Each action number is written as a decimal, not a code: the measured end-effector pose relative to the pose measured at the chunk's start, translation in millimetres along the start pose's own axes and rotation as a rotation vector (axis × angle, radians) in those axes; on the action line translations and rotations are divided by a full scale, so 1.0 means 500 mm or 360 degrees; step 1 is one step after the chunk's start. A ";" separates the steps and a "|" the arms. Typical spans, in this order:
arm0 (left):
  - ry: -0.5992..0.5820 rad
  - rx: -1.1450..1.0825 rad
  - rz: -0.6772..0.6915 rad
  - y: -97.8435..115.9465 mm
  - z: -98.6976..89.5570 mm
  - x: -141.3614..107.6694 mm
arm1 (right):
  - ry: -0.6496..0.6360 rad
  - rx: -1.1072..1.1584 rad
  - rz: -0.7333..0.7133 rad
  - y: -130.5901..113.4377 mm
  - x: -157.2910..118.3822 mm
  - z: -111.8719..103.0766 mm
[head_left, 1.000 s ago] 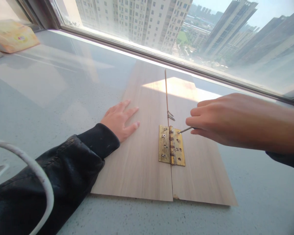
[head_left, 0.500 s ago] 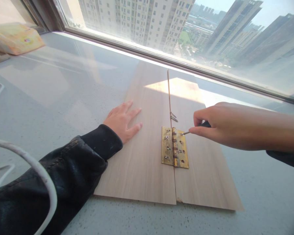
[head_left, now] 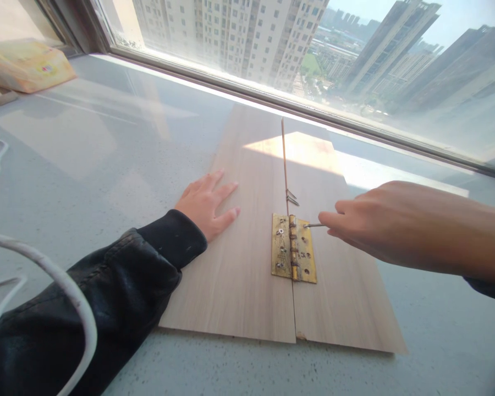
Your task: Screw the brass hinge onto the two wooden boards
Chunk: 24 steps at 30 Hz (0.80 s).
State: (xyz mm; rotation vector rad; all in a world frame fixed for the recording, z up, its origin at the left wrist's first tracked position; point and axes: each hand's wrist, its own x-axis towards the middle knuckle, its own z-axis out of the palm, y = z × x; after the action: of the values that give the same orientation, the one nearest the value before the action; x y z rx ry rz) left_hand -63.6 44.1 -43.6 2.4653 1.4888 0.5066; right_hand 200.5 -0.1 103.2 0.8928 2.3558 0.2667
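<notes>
Two pale wooden boards lie side by side, the left board [head_left: 239, 297] and the right board [head_left: 346, 308], with a thin seam between them. A worn brass hinge [head_left: 293, 247] spans that seam, one leaf on each board. Screw heads show in the left leaf; several holes in the right leaf look bare. My right hand [head_left: 379, 225] is closed around a screwdriver [head_left: 317, 225], its handle hidden by the fingers, its tip at the top hole of the right leaf. Spread flat on the left board rests my left hand [head_left: 210, 203]. Several loose screws [head_left: 292, 198] lie just above the hinge.
The boards sit on a speckled white sill [head_left: 119, 159] below a large window [head_left: 272, 49]. A white cable [head_left: 78, 308] loops past my left sleeve at the lower left. A yellow-orange soft packet [head_left: 28, 66] lies at the far left corner.
My right hand has turned over around the screwdriver, its back now facing up and hiding the handle. The tip stays at the same hole. My left hand has not moved.
</notes>
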 end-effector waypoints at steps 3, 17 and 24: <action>-0.0013 0.0000 -0.0008 0.001 -0.001 0.001 | -0.0066 0.0203 0.0240 -0.002 0.006 0.011; -0.0039 -0.0019 -0.0025 0.006 -0.008 0.002 | 0.0124 -0.0051 -0.0035 -0.012 -0.010 0.016; -0.0044 0.0003 -0.0035 0.007 -0.008 0.003 | -0.0049 0.0168 0.0503 -0.027 0.020 0.013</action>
State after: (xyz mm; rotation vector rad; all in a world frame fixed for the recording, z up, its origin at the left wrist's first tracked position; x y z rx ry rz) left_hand -61.6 43.8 -38.3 2.4444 1.5049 0.4657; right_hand 191.1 -4.1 88.3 1.3120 2.2111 0.2540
